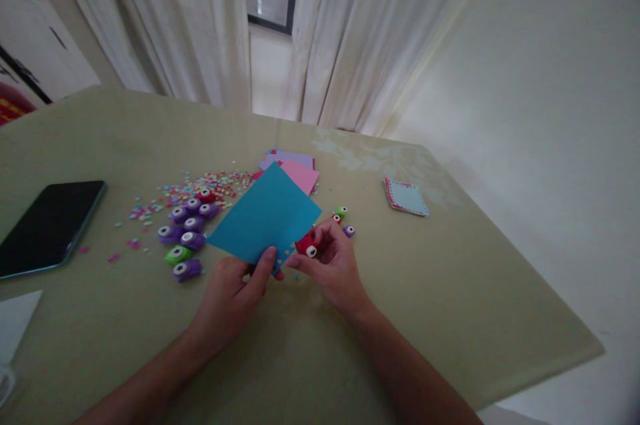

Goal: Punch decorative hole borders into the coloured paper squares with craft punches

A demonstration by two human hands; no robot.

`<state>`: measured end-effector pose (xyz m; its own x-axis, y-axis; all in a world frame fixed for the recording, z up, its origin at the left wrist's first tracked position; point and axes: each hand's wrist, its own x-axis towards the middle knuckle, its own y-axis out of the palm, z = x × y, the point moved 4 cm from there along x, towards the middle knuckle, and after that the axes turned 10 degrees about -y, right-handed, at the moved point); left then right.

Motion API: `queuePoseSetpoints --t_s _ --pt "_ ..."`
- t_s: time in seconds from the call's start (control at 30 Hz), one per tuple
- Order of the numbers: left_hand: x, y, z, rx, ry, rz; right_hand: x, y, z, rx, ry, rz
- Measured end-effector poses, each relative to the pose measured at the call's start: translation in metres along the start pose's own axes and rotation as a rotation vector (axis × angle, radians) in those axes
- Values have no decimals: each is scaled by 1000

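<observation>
The blue card [266, 211] is held tilted above the table [450, 298], a few small cut-outs along its lower right edge. The left hand [231, 293] pinches its near edge, thumb on top. The right hand [341, 268] pinches a red punch [306, 246] at that lower right edge – whether the punch is biting the paper, I cannot tell. Just left of the card sits a cluster of punches [193, 225], mostly purple, with paper confetti [220, 183] scattered behind them. Partly hidden beyond the card lie a pink sheet [303, 176] and a lilac sheet [296, 159]. To its right, past the fingers, are three more punches [341, 211]; well right, a pale blue card with a punched border [407, 197]. Far left of it – a dark-screened tablet [53, 225].
</observation>
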<state>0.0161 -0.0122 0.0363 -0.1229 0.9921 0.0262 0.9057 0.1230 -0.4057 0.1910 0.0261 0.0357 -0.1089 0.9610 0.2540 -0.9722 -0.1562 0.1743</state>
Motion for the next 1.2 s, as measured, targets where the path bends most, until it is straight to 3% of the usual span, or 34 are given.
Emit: queuePoseSetpoints --t_s 0.27,0.73,0.87,1.0,1.2 --pt "1 -2 -6 85 141 -97 -2 -2 1 -130 -107 -12" --pt "2 1 1 102 93 -51 -3 -7 -5 -195 -118 -59" --pt "1 5 5 92 62 11 -2 -8 -5 -203 -137 -64" --pt "1 8 7 52 17 67 -2 -5 -7 -152 -89 -22" --pt "6 8 11 7 -62 142 1 -4 -10 70 79 -96"
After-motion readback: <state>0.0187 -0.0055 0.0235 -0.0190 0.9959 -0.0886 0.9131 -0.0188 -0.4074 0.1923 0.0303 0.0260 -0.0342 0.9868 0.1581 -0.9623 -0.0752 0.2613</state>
